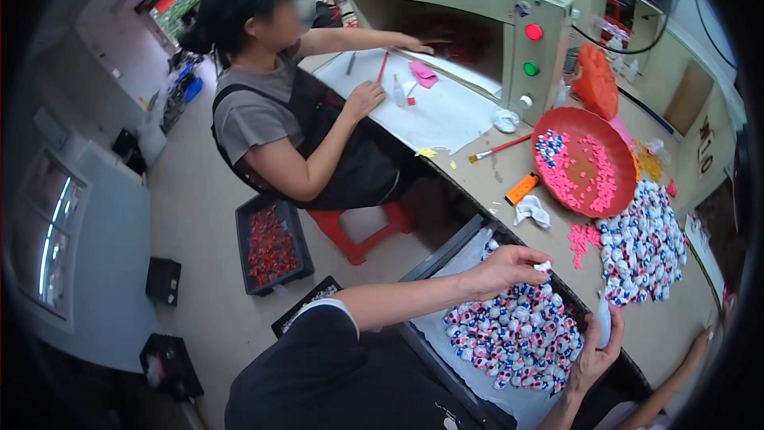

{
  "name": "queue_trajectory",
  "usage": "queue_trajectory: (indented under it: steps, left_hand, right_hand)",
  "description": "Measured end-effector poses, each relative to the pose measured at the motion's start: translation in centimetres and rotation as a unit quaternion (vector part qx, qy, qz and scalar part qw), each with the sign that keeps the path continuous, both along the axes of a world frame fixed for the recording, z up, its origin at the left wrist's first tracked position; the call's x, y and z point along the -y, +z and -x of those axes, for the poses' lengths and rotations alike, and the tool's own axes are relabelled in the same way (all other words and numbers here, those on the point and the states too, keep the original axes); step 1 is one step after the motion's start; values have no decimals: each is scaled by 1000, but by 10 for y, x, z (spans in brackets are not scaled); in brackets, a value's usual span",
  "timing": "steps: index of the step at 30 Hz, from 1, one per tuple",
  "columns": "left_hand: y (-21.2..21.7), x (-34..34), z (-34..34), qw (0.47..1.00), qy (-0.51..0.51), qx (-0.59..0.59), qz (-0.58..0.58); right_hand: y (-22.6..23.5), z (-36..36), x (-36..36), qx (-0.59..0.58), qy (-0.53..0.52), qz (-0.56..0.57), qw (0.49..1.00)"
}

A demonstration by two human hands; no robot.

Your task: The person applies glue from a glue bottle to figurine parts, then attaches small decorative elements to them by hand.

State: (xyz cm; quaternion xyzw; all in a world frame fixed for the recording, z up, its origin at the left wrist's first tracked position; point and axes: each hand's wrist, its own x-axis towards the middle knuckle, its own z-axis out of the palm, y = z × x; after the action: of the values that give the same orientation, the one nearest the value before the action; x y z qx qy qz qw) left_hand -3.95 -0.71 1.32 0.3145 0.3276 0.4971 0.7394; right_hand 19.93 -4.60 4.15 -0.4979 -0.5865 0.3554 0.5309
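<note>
Over the near side of the bench, my left hand (503,272) is closed, pinching a small white piece (543,267) between thumb and fingertips. My right hand (593,360) wraps round a small white squeeze bottle (603,323), its narrow tip pointing up. Below both hands sits a dark crate (417,336) lined with white sheet, holding many small white, blue and pink pieces (513,336). Beyond my right hand, a heap of similar white and blue pieces (643,243) lies on the bench, with loose pink bits (583,242) beside it.
A red bowl (593,205) holds pink and blue-white bits. Near it lie an orange lighter (522,189), a brush (500,148) and a crumpled white cloth (532,211). A co-worker (274,111) sits at the left, reaching into a boxy machine (532,56). Another person's forearm (676,378) shows lower right.
</note>
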Motion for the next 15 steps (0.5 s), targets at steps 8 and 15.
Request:
queue_trajectory:
  steps: [8,15]
  left_hand:
    - [-15,-6,-9,999,-34,35,23]
    - [-18,1,-1,999,6,15,-50]
  right_hand:
    - [1,6,-9,50,15,-3,999]
    - [2,7,-7,17,37,-25,999]
